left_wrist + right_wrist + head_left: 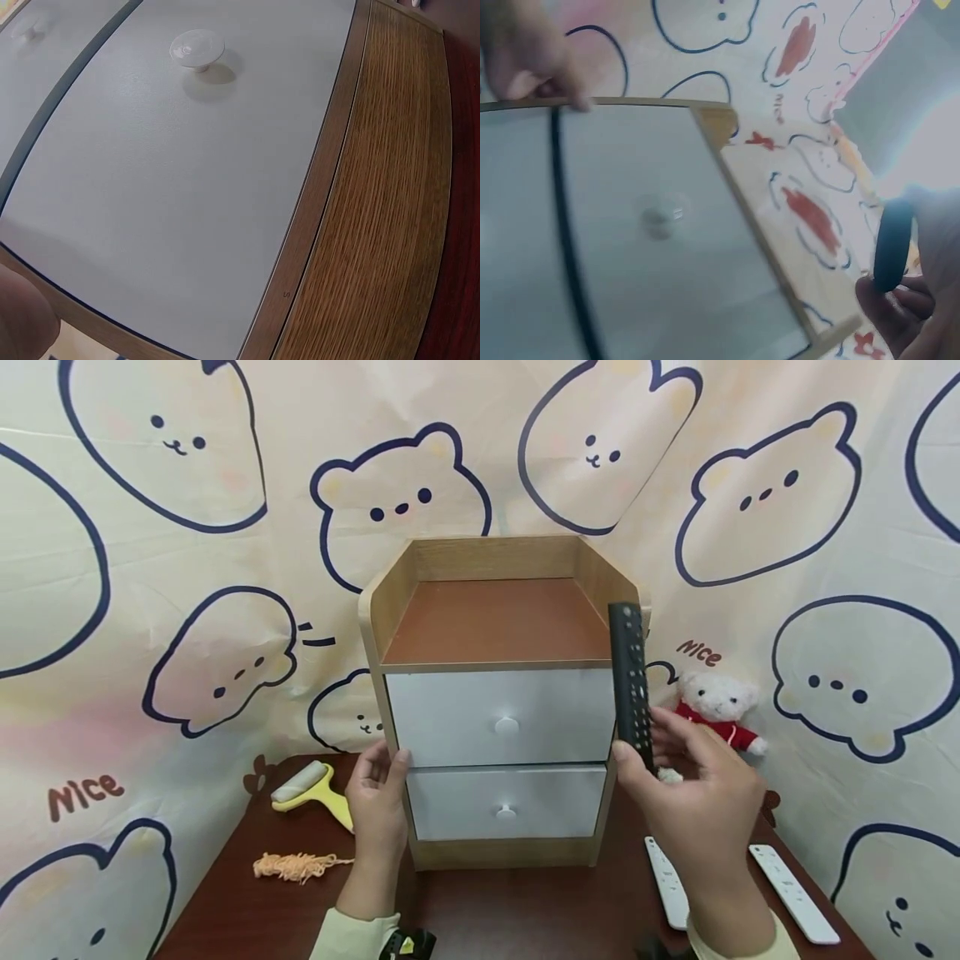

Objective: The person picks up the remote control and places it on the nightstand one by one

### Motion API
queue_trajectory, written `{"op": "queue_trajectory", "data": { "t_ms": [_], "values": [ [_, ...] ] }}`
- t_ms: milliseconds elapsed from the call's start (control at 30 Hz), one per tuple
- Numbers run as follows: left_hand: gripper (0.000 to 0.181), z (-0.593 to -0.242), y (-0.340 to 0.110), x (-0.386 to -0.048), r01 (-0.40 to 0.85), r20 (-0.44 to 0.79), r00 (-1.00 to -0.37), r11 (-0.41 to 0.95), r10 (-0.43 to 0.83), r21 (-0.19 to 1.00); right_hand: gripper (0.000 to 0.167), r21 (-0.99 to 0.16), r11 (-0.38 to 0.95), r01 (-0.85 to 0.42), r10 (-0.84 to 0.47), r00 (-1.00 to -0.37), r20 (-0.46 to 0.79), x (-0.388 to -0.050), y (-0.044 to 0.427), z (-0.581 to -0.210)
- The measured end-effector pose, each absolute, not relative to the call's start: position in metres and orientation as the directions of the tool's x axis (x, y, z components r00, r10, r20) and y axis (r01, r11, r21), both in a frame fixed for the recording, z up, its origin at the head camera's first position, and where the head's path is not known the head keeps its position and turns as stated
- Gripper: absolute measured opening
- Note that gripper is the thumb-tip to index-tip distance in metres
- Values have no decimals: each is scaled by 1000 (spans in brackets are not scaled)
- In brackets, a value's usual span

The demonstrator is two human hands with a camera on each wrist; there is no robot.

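Note:
A small wooden cabinet with two light grey drawers stands in the middle of the table. Both the upper drawer and the lower drawer are closed, each with a round white knob. My left hand holds the cabinet's left side edge, thumb at the front corner; its thumb tip shows in the left wrist view. In my right hand is a black remote control, pinched near its lower end and held upright before the cabinet's right edge. The right wrist view shows the remote nearly end-on.
A yellow-handled lint roller and a bundle of peach yarn lie left of the cabinet. To the right are two white strips, one nearer and one farther right, and a white teddy bear in red. A printed cloth hangs behind.

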State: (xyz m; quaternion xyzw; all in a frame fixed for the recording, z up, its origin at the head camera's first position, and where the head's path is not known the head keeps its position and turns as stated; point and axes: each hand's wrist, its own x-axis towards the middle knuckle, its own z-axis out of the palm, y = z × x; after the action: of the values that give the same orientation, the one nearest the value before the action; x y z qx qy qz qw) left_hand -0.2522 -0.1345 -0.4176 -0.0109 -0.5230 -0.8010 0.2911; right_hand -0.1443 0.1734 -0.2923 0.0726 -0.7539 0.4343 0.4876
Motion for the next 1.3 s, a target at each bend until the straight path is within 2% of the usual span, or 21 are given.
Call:
{"op": "queue_trajectory", "data": {
  "t_ms": [100,267,400,467,600,700,900,1033,1300],
  "values": [
    [28,-416,-137,-252,480,326,-831,-285,-451,830,43,-597,595,-538,287,-551,783,-155,161,-267],
    [29,-413,-139,-251,465,316,-840,-284,-441,839,52,-653,623,-430,196,-722,663,-178,132,-217],
    [28,-413,-140,-251,457,314,-848,-287,-428,842,55,-573,758,-313,61,-840,540,-204,102,-182],
    [28,-412,-140,-252,457,317,-850,-289,-421,842,49,-517,810,-277,11,-874,486,-217,85,-169],
    [27,-410,-139,-252,459,323,-848,-279,-421,843,40,-489,840,-233,-42,-928,370,-240,54,-150],
    [27,-410,-138,-253,459,323,-848,-277,-421,844,43,-492,848,-196,-49,-954,294,-255,35,-144],
    [30,-417,-138,-250,448,305,-847,-277,-434,850,48,-425,880,-212,-98,-957,274,-276,1,-146],
    [29,-420,-138,-245,438,284,-841,-271,-462,857,42,-347,905,-247,-153,-949,275,-282,-15,-147],
    [30,-418,-138,-250,453,315,-840,-252,-441,855,39,-266,938,-221,-121,-931,346,-282,-23,-147]
  ]
}}
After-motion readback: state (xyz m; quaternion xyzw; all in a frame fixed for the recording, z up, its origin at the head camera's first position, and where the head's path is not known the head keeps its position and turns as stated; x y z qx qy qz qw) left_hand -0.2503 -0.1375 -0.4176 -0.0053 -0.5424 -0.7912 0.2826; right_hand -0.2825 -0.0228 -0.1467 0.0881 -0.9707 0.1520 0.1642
